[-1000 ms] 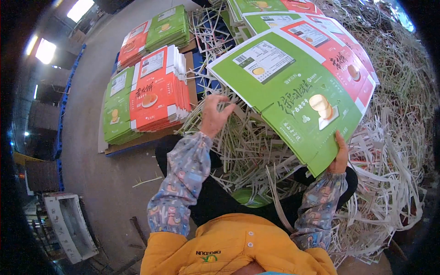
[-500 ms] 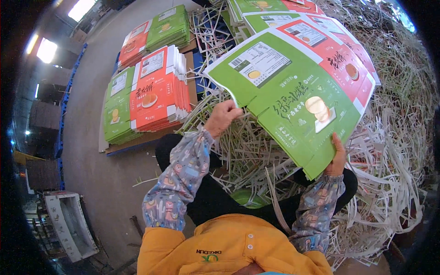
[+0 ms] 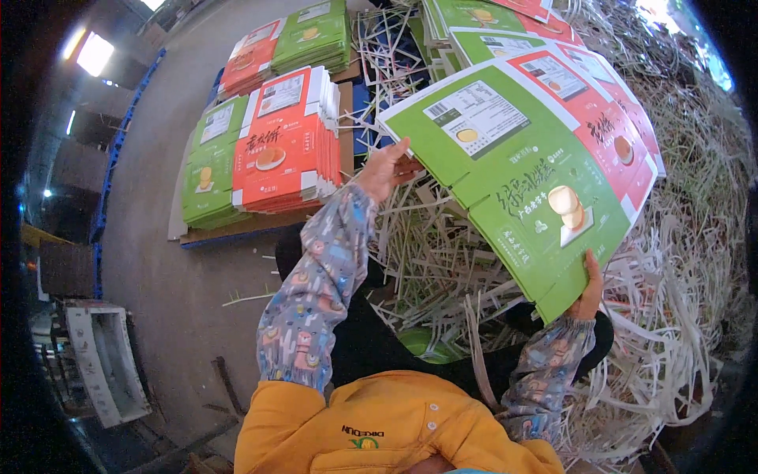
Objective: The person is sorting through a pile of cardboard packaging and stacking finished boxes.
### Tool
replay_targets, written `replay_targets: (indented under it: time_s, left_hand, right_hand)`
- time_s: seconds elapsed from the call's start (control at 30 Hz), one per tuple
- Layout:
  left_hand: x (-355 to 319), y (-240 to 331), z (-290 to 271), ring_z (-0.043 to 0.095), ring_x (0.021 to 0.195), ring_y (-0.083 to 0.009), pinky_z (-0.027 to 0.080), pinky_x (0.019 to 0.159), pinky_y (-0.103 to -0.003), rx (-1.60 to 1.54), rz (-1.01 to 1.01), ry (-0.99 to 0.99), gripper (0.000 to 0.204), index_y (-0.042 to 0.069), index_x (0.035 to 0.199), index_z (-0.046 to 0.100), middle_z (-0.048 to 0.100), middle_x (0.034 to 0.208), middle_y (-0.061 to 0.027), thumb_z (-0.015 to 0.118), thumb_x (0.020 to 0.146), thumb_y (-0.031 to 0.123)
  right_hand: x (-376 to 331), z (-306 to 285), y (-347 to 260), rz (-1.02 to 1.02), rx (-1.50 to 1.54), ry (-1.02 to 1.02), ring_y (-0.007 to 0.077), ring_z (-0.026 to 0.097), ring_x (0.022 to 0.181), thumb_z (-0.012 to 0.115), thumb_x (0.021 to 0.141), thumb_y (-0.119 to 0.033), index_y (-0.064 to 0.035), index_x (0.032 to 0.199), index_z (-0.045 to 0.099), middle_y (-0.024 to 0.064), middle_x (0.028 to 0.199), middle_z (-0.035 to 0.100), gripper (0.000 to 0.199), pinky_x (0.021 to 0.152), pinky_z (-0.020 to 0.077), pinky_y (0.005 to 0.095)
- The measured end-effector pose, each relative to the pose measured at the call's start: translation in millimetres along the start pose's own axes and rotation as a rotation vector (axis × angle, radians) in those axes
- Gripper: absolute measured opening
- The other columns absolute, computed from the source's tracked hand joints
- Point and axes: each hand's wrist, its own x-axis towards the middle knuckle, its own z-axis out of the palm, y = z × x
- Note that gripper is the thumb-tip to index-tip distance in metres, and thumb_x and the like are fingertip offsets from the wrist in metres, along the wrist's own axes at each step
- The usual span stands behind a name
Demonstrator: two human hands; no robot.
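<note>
Much of my right hand (image 3: 588, 286) is hidden behind the lower corner of the large flat carton sheet (image 3: 521, 170) I am holding up, so only my fingers curling over its near edge show; my palm cannot be seen. The sheet is green on my side and red on its far side, and its top right part bends toward the rim of the view. My left hand (image 3: 384, 168) is raised high, arm stretched forward in a patterned sleeve, thumb and fingers pinching the sheet's left edge. Both hands are clenched on this sheet, which hangs tilted in the air in front of me, above a deep heap of pale paper trimmings (image 3: 442, 261) that spreads to my right and hides the floor there. More green and red sheets (image 3: 482, 24) lie behind the one I hold, partly covered by it. To my left, on a low pallet (image 3: 237, 229), stand stacks of folded cartons: a red stack (image 3: 284, 142) nearest my left hand, a green stack (image 3: 209, 170) beside it, and two more stacks farther off. My yellow jacket (image 3: 379, 426) fills the bottom edge.
</note>
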Motion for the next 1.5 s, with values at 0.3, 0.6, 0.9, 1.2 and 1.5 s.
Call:
replay_targets:
  time_s: [0.3,0.6,0.9,1.2,1.5]
  left_hand:
    - [23,7,-41,0.055,0.058,-0.0116,0.046,0.055,-0.024,0.382,0.300,-0.081,0.018,0.002,0.088,0.056,0.059,0.072,-0.0032,0.060,0.077,0.015]
    - [8,17,-3,0.054,0.079,-0.0137,0.043,0.068,-0.026,-0.185,0.208,-0.029,0.024,0.009,0.096,0.055,0.057,0.087,-0.0038,0.055,0.073,0.015]
    - [55,34,6,0.057,0.081,-0.0218,0.045,0.072,-0.034,-0.285,0.297,0.353,0.033,-0.004,0.104,0.049,0.057,0.100,-0.0133,0.052,0.083,0.021]
    - [86,48,-31,0.056,0.065,-0.0134,0.042,0.060,-0.025,0.524,0.615,0.370,0.024,0.001,0.086,0.060,0.061,0.076,-0.0062,0.058,0.080,0.024]
    - [108,105,-85,0.050,0.055,-0.0167,0.043,0.051,-0.031,0.905,0.525,0.445,0.031,0.001,0.091,0.052,0.053,0.063,-0.0058,0.059,0.076,0.026]
  right_hand:
    - [1,1,-3,0.011,0.029,-0.039,0.0245,0.056,0.092,0.050,0.085,-0.021,0.0003,0.115,0.043,0.0126,0.108,0.054,0.037,0.078,0.0473,0.0374]
    - [3,-8,-7,0.080,-0.005,-0.029,0.0251,0.056,0.093,0.050,0.085,-0.024,-0.0010,0.117,0.042,0.0129,0.109,0.053,0.040,0.080,0.0463,0.0382]
    - [4,-8,0,-0.043,-0.100,0.074,0.0229,0.056,0.088,0.053,0.083,-0.018,0.0027,0.113,0.044,0.0120,0.104,0.054,0.038,0.076,0.0478,0.0344]
    - [5,-13,0,-0.141,-0.271,0.073,0.0219,0.056,0.089,0.050,0.084,-0.020,-0.0007,0.114,0.044,0.0106,0.104,0.055,0.037,0.076,0.0464,0.0328]
    - [-8,-12,-20,0.072,0.047,-0.073,0.0256,0.054,0.096,0.047,0.084,-0.029,-0.0014,0.120,0.040,0.0143,0.112,0.051,0.046,0.081,0.0455,0.0377]
